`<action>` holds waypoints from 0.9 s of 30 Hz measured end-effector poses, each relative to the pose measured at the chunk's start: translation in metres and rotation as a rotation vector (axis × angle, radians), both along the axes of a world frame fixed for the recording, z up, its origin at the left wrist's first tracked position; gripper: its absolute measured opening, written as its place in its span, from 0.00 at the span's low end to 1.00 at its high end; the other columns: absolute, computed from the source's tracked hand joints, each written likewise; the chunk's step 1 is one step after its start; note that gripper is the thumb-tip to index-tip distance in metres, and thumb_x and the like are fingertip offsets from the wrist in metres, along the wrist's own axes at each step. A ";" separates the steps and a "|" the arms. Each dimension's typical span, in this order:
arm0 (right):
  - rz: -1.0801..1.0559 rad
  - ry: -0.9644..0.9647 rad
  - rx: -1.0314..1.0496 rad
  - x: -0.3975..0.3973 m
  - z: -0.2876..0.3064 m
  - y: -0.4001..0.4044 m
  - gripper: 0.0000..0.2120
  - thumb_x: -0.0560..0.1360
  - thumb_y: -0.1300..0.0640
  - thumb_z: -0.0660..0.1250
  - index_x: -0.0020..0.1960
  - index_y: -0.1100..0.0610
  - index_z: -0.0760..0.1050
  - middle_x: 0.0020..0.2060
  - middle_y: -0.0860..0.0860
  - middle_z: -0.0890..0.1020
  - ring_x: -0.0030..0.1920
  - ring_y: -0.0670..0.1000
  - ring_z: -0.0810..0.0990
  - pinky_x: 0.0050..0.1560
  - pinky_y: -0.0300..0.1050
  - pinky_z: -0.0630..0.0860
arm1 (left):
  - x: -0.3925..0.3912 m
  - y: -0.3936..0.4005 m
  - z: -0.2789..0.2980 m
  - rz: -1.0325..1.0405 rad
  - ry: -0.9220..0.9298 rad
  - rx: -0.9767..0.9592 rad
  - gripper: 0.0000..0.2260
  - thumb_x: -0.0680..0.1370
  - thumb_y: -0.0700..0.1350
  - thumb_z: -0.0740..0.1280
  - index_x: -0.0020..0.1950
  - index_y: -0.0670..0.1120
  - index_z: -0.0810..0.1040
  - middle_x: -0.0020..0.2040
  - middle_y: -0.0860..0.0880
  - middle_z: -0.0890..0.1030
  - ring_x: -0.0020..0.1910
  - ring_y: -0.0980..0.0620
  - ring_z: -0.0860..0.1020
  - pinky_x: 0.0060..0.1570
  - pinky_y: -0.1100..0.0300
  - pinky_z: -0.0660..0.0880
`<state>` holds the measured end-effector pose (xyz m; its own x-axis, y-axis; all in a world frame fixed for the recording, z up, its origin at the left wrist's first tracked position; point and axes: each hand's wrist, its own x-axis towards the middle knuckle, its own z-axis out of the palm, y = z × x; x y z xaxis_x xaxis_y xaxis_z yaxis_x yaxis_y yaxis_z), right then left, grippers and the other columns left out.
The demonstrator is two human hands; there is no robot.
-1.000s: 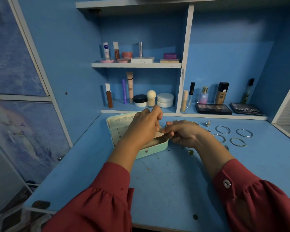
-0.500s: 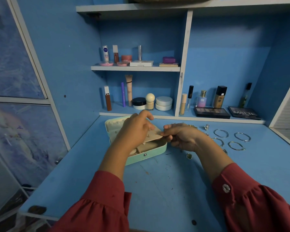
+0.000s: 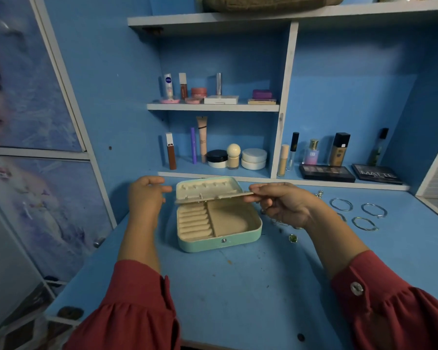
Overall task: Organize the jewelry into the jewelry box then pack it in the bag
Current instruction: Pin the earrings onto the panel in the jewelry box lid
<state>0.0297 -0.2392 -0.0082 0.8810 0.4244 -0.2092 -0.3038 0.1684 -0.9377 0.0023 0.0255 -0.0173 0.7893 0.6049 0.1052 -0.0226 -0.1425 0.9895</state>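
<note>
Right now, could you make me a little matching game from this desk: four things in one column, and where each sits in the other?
1. jewelry box
2. silver bangles
3. eyeshadow palette
4. woven bag

A. top shelf
B. desk, right of the right hand
C. low shelf, beside the MATTE palette
D. open, between both hands

Pairs: 1-D, 2-B, 3-C, 4-A

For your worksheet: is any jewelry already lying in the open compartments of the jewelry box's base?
No. The base of the jewelry box shows only bare beige lining, while the bangles lie on the table.
</note>
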 end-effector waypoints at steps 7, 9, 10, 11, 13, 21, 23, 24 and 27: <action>0.019 -0.120 0.132 0.001 0.003 -0.001 0.12 0.75 0.62 0.62 0.58 0.59 0.74 0.47 0.58 0.84 0.29 0.44 0.75 0.25 0.32 0.68 | -0.002 -0.004 0.003 -0.147 0.116 -0.124 0.17 0.74 0.26 0.53 0.43 0.42 0.77 0.38 0.42 0.80 0.33 0.50 0.79 0.22 0.67 0.73; 0.025 -0.136 0.147 0.002 0.001 -0.001 0.14 0.76 0.63 0.61 0.61 0.58 0.73 0.51 0.58 0.82 0.31 0.45 0.77 0.26 0.33 0.69 | -0.002 -0.006 0.003 -0.188 0.121 -0.132 0.17 0.72 0.23 0.55 0.41 0.42 0.76 0.38 0.42 0.80 0.34 0.49 0.80 0.26 0.67 0.76; 0.024 -0.140 0.151 0.002 0.001 -0.002 0.13 0.77 0.64 0.60 0.61 0.58 0.73 0.52 0.59 0.82 0.31 0.46 0.77 0.26 0.34 0.70 | -0.001 -0.007 0.003 -0.203 0.115 -0.134 0.15 0.72 0.23 0.58 0.41 0.41 0.77 0.38 0.42 0.80 0.34 0.48 0.80 0.28 0.67 0.77; 0.016 -0.143 0.152 0.002 0.000 -0.003 0.13 0.78 0.64 0.60 0.61 0.58 0.73 0.52 0.59 0.82 0.31 0.46 0.77 0.27 0.34 0.70 | -0.001 -0.007 0.002 -0.213 0.106 -0.140 0.13 0.72 0.23 0.61 0.40 0.40 0.77 0.37 0.41 0.80 0.35 0.48 0.80 0.30 0.67 0.78; -0.016 -0.145 0.149 0.002 0.000 -0.006 0.11 0.78 0.65 0.60 0.59 0.58 0.74 0.51 0.60 0.82 0.31 0.47 0.77 0.27 0.34 0.71 | 0.000 -0.006 0.000 -0.224 0.082 -0.168 0.11 0.71 0.24 0.65 0.40 0.39 0.77 0.37 0.41 0.80 0.36 0.47 0.80 0.35 0.66 0.80; -0.151 -0.278 -0.224 -0.001 0.005 -0.035 0.06 0.77 0.64 0.64 0.51 0.64 0.79 0.39 0.56 0.85 0.29 0.46 0.73 0.28 0.36 0.68 | 0.003 -0.002 -0.010 -0.268 -0.006 -0.248 0.07 0.73 0.28 0.68 0.45 0.38 0.80 0.43 0.42 0.83 0.41 0.49 0.82 0.41 0.65 0.80; -0.146 -0.307 -0.386 -0.005 0.008 -0.042 0.08 0.75 0.62 0.68 0.51 0.66 0.80 0.40 0.57 0.85 0.28 0.46 0.73 0.27 0.35 0.68 | 0.004 -0.003 -0.012 -0.268 -0.035 -0.294 0.06 0.74 0.29 0.67 0.47 0.39 0.79 0.43 0.43 0.83 0.42 0.49 0.82 0.40 0.66 0.80; -0.143 -0.321 -0.466 -0.007 0.009 -0.044 0.08 0.74 0.62 0.69 0.51 0.65 0.80 0.39 0.56 0.85 0.28 0.45 0.73 0.26 0.34 0.68 | 0.005 -0.003 -0.013 -0.266 -0.050 -0.314 0.06 0.75 0.30 0.67 0.47 0.39 0.79 0.43 0.44 0.82 0.42 0.50 0.81 0.40 0.66 0.80; -0.126 -0.381 -0.743 -0.009 0.012 -0.051 0.02 0.72 0.61 0.73 0.44 0.59 0.83 0.33 0.51 0.84 0.27 0.44 0.72 0.26 0.34 0.67 | 0.010 -0.005 -0.018 -0.253 -0.073 -0.288 0.08 0.76 0.31 0.66 0.52 0.40 0.79 0.40 0.45 0.81 0.36 0.53 0.78 0.36 0.67 0.78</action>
<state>0.0204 -0.2905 0.0041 0.9794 0.1880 -0.0740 0.0358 -0.5218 -0.8523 0.0123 0.0204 -0.0348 0.9142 0.4047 0.0208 -0.0932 0.1602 0.9827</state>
